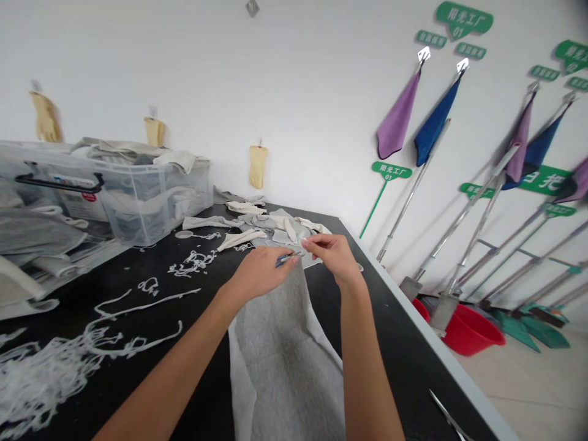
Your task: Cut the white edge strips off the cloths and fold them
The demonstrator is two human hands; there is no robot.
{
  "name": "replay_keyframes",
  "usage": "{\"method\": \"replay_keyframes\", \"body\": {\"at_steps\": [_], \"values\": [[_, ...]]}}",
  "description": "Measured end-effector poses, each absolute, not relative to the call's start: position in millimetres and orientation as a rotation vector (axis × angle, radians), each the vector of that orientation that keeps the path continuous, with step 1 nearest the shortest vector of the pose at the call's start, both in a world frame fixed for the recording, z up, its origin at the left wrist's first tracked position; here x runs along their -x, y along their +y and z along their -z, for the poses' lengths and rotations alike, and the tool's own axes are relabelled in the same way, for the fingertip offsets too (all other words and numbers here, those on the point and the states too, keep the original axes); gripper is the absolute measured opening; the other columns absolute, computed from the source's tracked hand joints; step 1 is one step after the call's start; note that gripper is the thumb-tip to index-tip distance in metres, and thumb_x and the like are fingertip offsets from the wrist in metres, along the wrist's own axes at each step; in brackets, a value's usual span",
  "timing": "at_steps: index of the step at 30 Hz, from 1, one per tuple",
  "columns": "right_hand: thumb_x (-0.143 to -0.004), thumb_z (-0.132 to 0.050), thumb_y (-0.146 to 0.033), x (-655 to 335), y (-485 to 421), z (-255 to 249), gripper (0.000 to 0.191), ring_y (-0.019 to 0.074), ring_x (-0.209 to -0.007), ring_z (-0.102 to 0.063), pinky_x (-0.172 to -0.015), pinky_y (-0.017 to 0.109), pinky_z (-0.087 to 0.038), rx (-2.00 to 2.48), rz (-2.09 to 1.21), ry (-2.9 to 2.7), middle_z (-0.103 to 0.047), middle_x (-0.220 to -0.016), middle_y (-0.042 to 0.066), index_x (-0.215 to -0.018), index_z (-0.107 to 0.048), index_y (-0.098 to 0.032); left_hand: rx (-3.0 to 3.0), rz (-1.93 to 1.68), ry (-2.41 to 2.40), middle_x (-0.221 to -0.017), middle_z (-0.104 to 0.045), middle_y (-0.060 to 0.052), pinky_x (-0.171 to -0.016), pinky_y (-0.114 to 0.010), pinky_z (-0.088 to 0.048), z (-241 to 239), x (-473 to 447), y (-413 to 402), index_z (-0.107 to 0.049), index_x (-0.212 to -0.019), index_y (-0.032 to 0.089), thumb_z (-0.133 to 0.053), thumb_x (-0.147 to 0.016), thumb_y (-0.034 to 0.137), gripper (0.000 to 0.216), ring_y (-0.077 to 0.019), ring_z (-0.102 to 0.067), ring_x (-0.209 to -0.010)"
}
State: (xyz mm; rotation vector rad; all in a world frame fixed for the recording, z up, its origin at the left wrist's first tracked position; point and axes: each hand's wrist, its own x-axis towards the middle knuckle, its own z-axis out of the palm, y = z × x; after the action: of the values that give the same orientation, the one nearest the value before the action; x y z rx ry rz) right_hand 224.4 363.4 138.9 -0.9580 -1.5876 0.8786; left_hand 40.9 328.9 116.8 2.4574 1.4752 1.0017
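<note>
A long piece of grey cloth (pixel 280 349) with paler edges stretches from the front of the black table up to my hands. In my left hand (pixel 260 272) is a small pair of thread snips (pixel 285 258) with blue handles, its blades pointing right at the cloth's far end. My right hand (pixel 337 257) is closed in a pinch at that end, just beyond the blade tips. What it grips looks like a whitish edge or thread of the cloth, too small to make out well. Behind both hands lies a pile of grey and cream fabric pieces (pixel 275 223).
White thread scraps (pixel 50 373) cover the left of the black table (pixel 381 367). A clear plastic bin (pixel 151 199) of fabric stands at the back left. Metal scissors or tweezers (pixel 448 416) lie near the right edge. Mops, a red basin (pixel 473 331) and hanging cloths line the wall.
</note>
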Motion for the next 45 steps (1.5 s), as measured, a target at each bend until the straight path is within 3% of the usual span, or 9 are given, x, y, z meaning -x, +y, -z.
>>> {"method": "replay_keyframes", "body": {"at_steps": [8,33,37,41,45], "values": [[-0.059,-0.083,-0.045,-223.7,365.8,-135.5,0.031,0.0118,-0.055,-0.051,-0.049,0.025,-0.042,0.971,-0.863,-1.580,-0.067,-0.064,0.003,-0.068,-0.075,-0.017,-2.494,-0.963,1.466,-0.107,-0.073,-0.008,-0.083,-0.033,-0.046,-115.4,-40.0,328.5,-0.070,-0.113,0.022,-0.043,-0.095,0.047,0.041,-0.0249,-0.066,-0.098],[-0.061,-0.082,-0.048,-224.0,365.8,-134.9,0.033,0.0117,-0.055,-0.053,-0.051,0.026,-0.044,0.948,-0.857,-1.631,-0.068,-0.066,0.003,-0.069,-0.074,-0.017,-2.670,-0.955,1.390,-0.084,-0.073,-0.007,-0.073,-0.030,-0.042,-115.4,-42.4,329.0,-0.071,-0.091,0.019,-0.043,-0.097,0.032,0.032,-0.0218,-0.066,-0.082],[-0.060,-0.082,-0.046,-223.9,366.2,-133.6,0.031,0.0123,-0.056,-0.054,-0.052,0.026,-0.046,0.957,-0.882,-1.616,-0.066,-0.063,0.003,-0.066,-0.074,-0.017,-2.658,-0.911,1.345,-0.084,-0.073,-0.007,-0.069,-0.029,-0.041,-115.5,-40.3,330.6,-0.071,-0.094,0.019,-0.034,-0.099,0.026,0.038,-0.0206,-0.067,-0.079],[-0.060,-0.083,-0.044,-222.6,364.2,-134.4,0.028,0.0127,-0.058,-0.056,-0.055,0.026,-0.048,0.959,-0.934,-1.615,-0.066,-0.063,0.002,-0.066,-0.074,-0.017,-2.652,-0.893,1.332,-0.090,-0.074,-0.008,-0.069,-0.029,-0.041,-115.0,-39.0,331.4,-0.070,-0.100,0.019,-0.029,-0.101,0.029,0.043,-0.0218,-0.068,-0.083],[-0.061,-0.082,-0.044,-222.0,363.1,-135.6,0.029,0.0128,-0.058,-0.055,-0.055,0.026,-0.048,0.978,-0.923,-1.613,-0.066,-0.062,0.002,-0.067,-0.074,-0.017,-2.578,-0.872,1.332,-0.086,-0.074,-0.005,-0.067,-0.028,-0.040,-115.2,-37.4,330.7,-0.072,-0.094,0.021,-0.029,-0.101,0.036,0.046,-0.0205,-0.067,-0.079]]}}
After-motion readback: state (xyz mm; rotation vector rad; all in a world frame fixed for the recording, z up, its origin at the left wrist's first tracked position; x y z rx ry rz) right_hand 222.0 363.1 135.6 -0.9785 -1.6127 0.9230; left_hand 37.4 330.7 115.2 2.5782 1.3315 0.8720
